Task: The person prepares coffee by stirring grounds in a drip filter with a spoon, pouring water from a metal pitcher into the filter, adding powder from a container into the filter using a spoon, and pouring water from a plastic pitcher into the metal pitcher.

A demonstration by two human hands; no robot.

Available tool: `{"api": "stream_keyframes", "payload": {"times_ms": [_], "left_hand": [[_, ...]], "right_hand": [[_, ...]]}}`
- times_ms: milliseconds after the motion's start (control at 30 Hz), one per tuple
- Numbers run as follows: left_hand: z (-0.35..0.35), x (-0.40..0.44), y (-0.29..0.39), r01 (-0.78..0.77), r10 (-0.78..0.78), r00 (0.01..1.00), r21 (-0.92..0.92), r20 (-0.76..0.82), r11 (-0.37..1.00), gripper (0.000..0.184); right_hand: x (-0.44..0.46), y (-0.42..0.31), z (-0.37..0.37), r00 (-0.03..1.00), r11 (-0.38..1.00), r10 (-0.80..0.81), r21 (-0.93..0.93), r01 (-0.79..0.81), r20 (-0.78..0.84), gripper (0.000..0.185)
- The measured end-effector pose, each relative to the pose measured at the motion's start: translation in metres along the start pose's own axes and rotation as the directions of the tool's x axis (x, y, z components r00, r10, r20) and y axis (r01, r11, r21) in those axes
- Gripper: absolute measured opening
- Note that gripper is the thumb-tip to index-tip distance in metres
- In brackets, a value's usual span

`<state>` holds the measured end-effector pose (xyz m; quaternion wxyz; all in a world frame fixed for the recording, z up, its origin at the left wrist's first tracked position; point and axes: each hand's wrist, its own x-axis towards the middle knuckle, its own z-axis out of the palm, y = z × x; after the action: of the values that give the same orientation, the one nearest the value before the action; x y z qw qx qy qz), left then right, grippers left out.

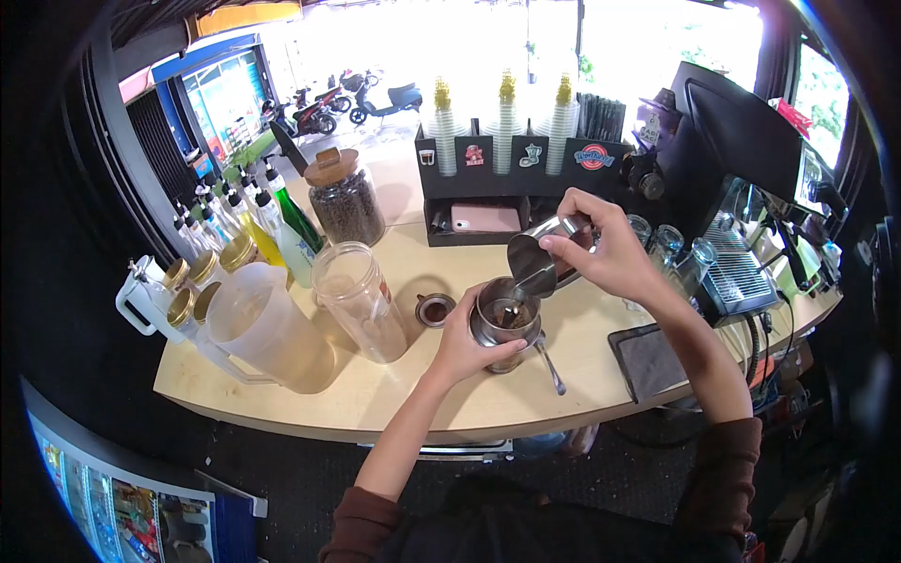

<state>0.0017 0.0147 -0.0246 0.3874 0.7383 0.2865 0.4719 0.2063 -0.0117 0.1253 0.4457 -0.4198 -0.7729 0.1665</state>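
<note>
Evidently the metal cup [514,328] is being steadied: the left hand [464,349] curls round its side, thumb low at the front, other fingertips partly hidden. The right hand [601,251] pinches a metal pitcher [533,261] near its top, thumb on the wall, tilting its lip over the cup's open mouth, presumably to direct contents inward; no stream can be confirmed. The cup stands near the front edge of the tabletop [347,410]. A spoon [554,368] lies just beside it, rightward; wood separates that from a dark mat [648,361]. Leftward, a small round metal piece [435,311] and clear tumbler [368,305] limit sideways travel.
</note>
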Motion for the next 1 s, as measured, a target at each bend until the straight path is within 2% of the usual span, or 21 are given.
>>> {"api": "stream_keyframes", "payload": {"times_ms": [200,267,500,600,800,867,1000], "left_hand": [[0.001,0.0,-0.001,-0.008,0.008,1.0,-0.058,0.0,0.998,0.086],[0.001,0.0,-0.001,-0.005,0.005,1.0,-0.051,-0.001,0.999,0.086],[0.001,0.0,-0.001,-0.018,0.018,1.0,-0.052,0.0,0.998,0.085],[0.002,-0.001,-0.002,-0.016,0.015,1.0,-0.059,-0.008,0.998,0.086],[0.002,0.0,-0.002,-0.008,0.009,1.0,-0.073,0.008,0.997,0.087],[0.001,-0.001,-0.001,0.012,-0.011,1.0,-0.072,0.007,0.997,0.087],[0.002,-0.001,-0.002,0.002,-0.002,1.0,-0.076,0.003,0.997,0.087]], "right_hand": [[0.002,0.005,-0.002,1.0,1.0,0.02,-0.007,-0.02,-0.02,0.03],[0.004,0.002,-0.003,1.0,0.997,0.02,-0.072,-0.021,-0.022,0.031],[0.01,0.002,0.001,1.0,0.997,0.0,-0.076,-0.002,-0.023,0.032],[0.011,0.002,0.004,0.999,0.999,0.041,-0.016,-0.041,-0.019,0.032],[0.012,-0.004,0.003,0.999,0.996,-0.019,-0.087,0.017,-0.03,0.032],[0.01,-0.009,0.003,0.995,0.994,0.099,0.049,-0.097,-0.021,0.031],[0.009,0.007,0.0,0.998,0.999,0.036,-0.011,-0.036,-0.047,0.031]]}}
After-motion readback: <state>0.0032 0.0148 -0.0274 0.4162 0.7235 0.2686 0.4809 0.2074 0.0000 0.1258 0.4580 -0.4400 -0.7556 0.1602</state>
